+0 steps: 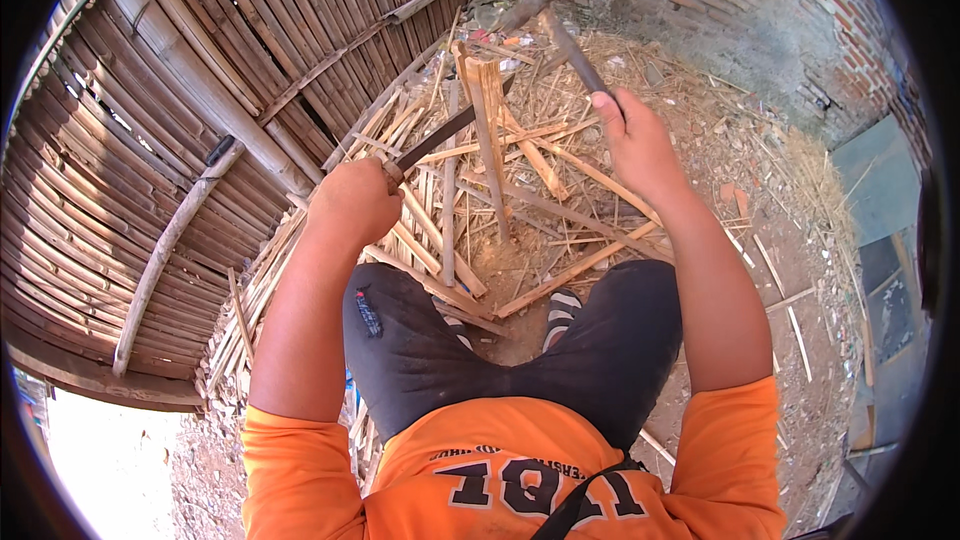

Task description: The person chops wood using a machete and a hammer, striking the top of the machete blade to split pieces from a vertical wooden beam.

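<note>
My left hand (352,202) is closed around the handle of a machete (438,136). Its dark blade runs up and to the right into a split in an upright piece of wood (487,105), and the tip shows on the far side. A thin strip stands partly parted from the rest of that wood. My right hand (638,145) grips the handle of a hammer (575,50), whose metal head is raised beyond the wood's top, apart from the blade.
Many split wood strips (575,275) litter the dirt ground around my feet. A bamboo slat wall (230,30) rises on the left, and a brick wall (720,0) stands at the back right. Grey flat sheets (880,180) lie at the far right.
</note>
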Demonstrator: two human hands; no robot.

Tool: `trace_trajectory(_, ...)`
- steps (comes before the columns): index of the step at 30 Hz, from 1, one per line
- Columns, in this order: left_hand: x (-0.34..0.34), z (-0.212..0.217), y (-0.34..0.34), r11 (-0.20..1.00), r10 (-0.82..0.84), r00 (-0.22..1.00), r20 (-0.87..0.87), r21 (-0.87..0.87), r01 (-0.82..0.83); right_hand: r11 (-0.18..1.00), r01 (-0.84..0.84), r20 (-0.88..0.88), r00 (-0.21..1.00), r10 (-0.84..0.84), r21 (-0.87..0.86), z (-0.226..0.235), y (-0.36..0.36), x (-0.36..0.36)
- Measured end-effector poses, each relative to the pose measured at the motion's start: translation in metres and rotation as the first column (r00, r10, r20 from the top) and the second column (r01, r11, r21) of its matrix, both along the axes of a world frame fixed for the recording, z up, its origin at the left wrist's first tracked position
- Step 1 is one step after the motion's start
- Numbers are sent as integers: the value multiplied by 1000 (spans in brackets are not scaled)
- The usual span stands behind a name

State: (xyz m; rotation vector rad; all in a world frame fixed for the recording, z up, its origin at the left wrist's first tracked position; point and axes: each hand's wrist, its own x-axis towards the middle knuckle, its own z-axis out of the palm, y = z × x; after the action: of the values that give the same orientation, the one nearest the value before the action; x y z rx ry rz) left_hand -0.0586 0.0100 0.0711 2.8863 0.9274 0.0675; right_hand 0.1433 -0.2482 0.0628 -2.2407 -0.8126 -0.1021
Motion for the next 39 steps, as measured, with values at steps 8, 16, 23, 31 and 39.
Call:
trace_trajectory(8, -1, -5, 7, 1000, 14, 1000, -7, -9, -14, 994, 42, -63, 997, -48, -96, -30, -11, 32)
trace_trajectory(16, 8, -13, 9, 1000, -25, 1000, 10, 5, 25, 999, -49, -62, 997, 50, 13, -20, 16, 9)
trace_trajectory(23, 13, -14, 1, 1000, 9, 1000, -21, 8, -9, 998, -49, -47, 998, 51, 44, -19, 7, 32)
trace_trajectory(31, 19, -15, 1, 1000, 22, 999, -50, 0, -22, 995, -97, -117, 989, 95, -8, -68, 18, 19)
trace_trajectory(39, 26, -14, -9, 999, 27, 997, -73, 42, -24, 960, 72, -384, 922, 40, 271, -111, -1, 35)
